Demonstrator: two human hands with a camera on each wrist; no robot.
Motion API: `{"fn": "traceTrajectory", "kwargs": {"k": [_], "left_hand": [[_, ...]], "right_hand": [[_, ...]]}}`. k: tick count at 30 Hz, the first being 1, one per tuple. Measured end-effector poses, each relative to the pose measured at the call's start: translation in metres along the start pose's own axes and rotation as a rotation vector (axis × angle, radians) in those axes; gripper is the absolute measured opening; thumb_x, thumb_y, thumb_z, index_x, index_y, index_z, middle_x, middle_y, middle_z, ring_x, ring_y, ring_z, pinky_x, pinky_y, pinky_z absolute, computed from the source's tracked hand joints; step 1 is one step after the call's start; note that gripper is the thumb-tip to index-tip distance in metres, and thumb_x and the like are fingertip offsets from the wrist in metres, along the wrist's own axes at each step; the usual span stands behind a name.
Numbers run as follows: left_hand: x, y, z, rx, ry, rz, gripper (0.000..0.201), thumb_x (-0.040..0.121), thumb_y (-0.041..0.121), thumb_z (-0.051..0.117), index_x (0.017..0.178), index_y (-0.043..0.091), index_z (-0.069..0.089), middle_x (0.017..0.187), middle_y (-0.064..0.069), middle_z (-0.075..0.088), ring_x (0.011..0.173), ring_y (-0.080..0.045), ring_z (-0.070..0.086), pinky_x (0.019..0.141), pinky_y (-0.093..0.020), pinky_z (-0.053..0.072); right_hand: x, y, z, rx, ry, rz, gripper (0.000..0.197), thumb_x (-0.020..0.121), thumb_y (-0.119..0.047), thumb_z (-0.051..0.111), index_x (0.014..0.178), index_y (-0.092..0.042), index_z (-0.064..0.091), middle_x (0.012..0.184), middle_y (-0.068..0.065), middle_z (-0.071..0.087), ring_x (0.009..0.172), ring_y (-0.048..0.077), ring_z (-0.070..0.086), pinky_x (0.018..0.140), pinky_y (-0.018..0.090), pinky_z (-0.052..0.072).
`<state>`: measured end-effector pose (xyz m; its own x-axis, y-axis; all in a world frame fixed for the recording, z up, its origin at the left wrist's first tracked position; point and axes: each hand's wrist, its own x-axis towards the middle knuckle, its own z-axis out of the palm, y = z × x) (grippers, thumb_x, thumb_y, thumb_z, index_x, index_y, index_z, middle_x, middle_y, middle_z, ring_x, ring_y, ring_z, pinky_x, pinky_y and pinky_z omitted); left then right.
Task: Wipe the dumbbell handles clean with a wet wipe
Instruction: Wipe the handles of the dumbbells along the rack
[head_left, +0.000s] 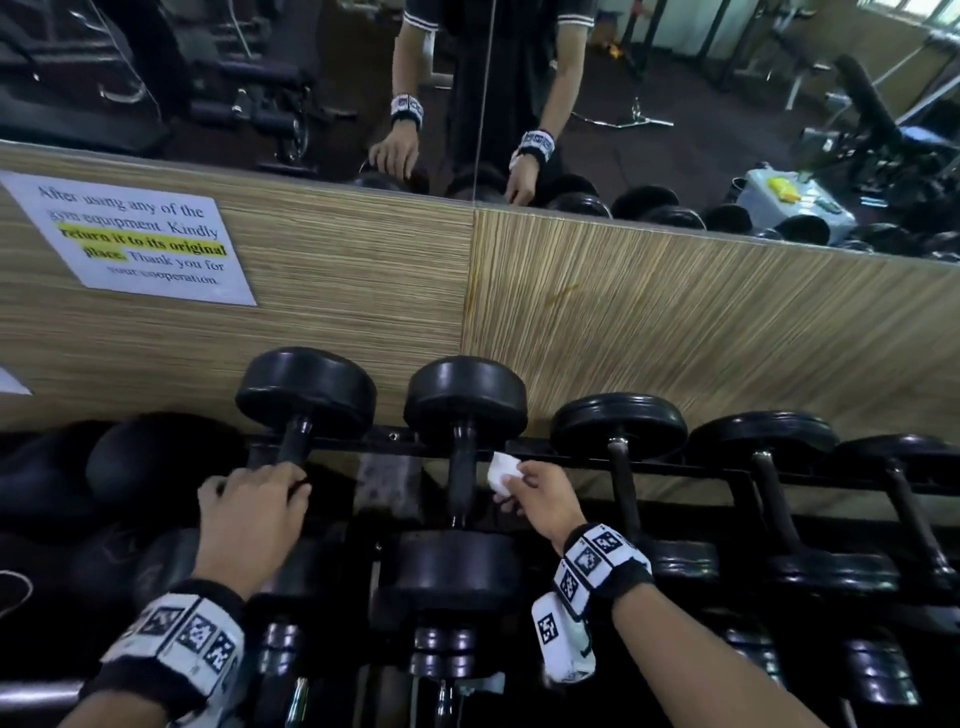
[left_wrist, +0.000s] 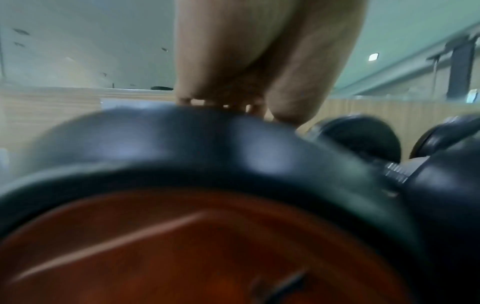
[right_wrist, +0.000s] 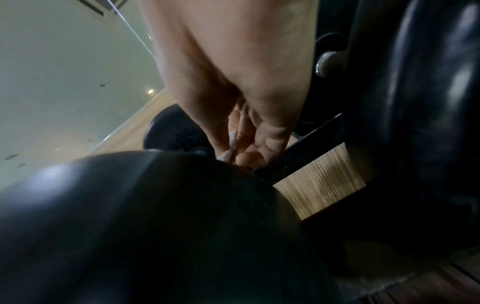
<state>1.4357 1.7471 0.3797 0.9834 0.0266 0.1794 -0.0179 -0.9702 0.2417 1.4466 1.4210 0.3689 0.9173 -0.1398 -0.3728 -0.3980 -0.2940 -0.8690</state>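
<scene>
- While my right hand (head_left: 540, 493) pinches the wet wipe (head_left: 503, 470) just right of the middle dumbbell handle (head_left: 461, 478), my left hand (head_left: 249, 512) curls over the next dumbbell handle (head_left: 293, 441) to its left, on the rack (head_left: 675, 464).
- Dumbbells look heavy and stiff; I judge they stay racked, left hand steadying.
- Wipe is soft, limp, probably slippery; best wrapped round the bar mid-span.
- Left fingertips hidden behind the weight head in the wrist view; both wrist views are blurred. Can't tell if the wipe touches the bar.
</scene>
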Motion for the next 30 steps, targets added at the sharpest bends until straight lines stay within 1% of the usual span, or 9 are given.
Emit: {"fn": "traceTrajectory", "kwargs": {"k": [3,7,10,12,17,21,24,27,30], "left_hand": [[-0.004,0.001,0.002,0.093,0.032,0.041,0.037,0.089,0.044,0.041,0.079,0.020,0.067,0.073,0.000,0.067,0.070,-0.029,0.064,0.073,-0.045,0.040],[-0.001,0.008,0.001,0.118,0.006,0.017,0.040,0.089,0.046,0.037,0.079,0.020,0.065,0.072,0.001,0.066,0.070,-0.028,0.063,0.071,-0.043,0.038],[-0.001,0.006,0.003,0.107,-0.021,0.015,0.040,0.089,0.047,0.035,0.080,0.021,0.064,0.070,0.003,0.067,0.068,-0.026,0.063,0.067,-0.041,0.039],[0.000,0.005,0.003,0.091,-0.034,0.003,0.039,0.089,0.048,0.035,0.081,0.022,0.064,0.069,0.004,0.067,0.069,-0.025,0.063,0.067,-0.040,0.039],[-0.001,0.003,0.003,0.033,-0.037,-0.019,0.037,0.088,0.050,0.036,0.083,0.025,0.063,0.068,0.008,0.065,0.069,-0.020,0.063,0.066,-0.037,0.039],[-0.001,0.003,0.003,0.010,-0.036,-0.014,0.035,0.088,0.049,0.038,0.081,0.025,0.062,0.065,0.009,0.064,0.066,-0.019,0.063,0.064,-0.036,0.036],[-0.001,0.004,0.003,-0.002,-0.038,-0.019,0.033,0.088,0.047,0.039,0.078,0.025,0.061,0.062,0.010,0.061,0.063,-0.018,0.061,0.063,-0.034,0.033],[-0.001,0.005,0.002,-0.017,-0.029,-0.018,0.031,0.088,0.045,0.040,0.076,0.024,0.061,0.058,0.010,0.058,0.060,-0.019,0.060,0.062,-0.034,0.034],[-0.001,0.006,0.002,-0.004,-0.033,-0.032,0.029,0.087,0.044,0.043,0.075,0.024,0.060,0.057,0.010,0.057,0.059,-0.019,0.059,0.062,-0.035,0.035]], "right_hand": [[0.017,-0.009,0.005,-0.066,-0.039,0.009,0.006,0.100,0.003,0.049,0.102,-0.002,0.053,0.076,0.013,0.060,0.041,0.000,0.059,0.040,0.013,0.040],[0.041,-0.013,0.008,-0.259,-0.012,-0.060,0.035,0.097,-0.007,0.058,0.065,-0.020,0.056,0.062,-0.001,0.062,0.056,0.014,0.062,0.060,0.034,0.055],[0.049,-0.015,0.010,-0.333,-0.024,-0.124,0.043,0.097,-0.008,0.059,0.057,-0.023,0.055,0.055,-0.011,0.057,0.053,0.010,0.060,0.063,0.038,0.058],[0.053,-0.014,0.012,-0.358,-0.047,-0.141,0.039,0.098,-0.008,0.058,0.061,-0.023,0.058,0.059,-0.011,0.058,0.054,0.008,0.060,0.062,0.035,0.058],[0.061,-0.010,0.015,-0.389,-0.059,-0.165,0.032,0.095,-0.011,0.060,0.065,-0.023,0.062,0.066,-0.007,0.065,0.065,0.010,0.060,0.072,0.046,0.056],[0.043,-0.028,0.013,-0.400,0.055,-0.255,0.031,0.096,-0.009,0.058,0.066,-0.017,0.060,0.059,-0.009,0.064,0.059,0.002,0.063,0.066,0.021,0.051],[0.032,-0.034,0.018,-0.413,0.150,-0.375,0.025,0.099,-0.019,0.061,0.075,-0.011,0.067,0.065,-0.002,0.066,0.059,0.007,0.060,0.062,0.024,0.048],[0.033,-0.039,0.029,-0.508,0.171,-0.526,0.015,0.098,-0.019,0.063,0.097,-0.012,0.076,0.086,0.001,0.067,0.077,0.013,0.064,0.076,0.023,0.049],[0.031,-0.044,0.039,-0.602,0.085,-0.625,0.015,0.095,-0.011,0.064,0.101,-0.015,0.077,0.094,0.004,0.064,0.086,0.022,0.065,0.082,0.031,0.052]]}}
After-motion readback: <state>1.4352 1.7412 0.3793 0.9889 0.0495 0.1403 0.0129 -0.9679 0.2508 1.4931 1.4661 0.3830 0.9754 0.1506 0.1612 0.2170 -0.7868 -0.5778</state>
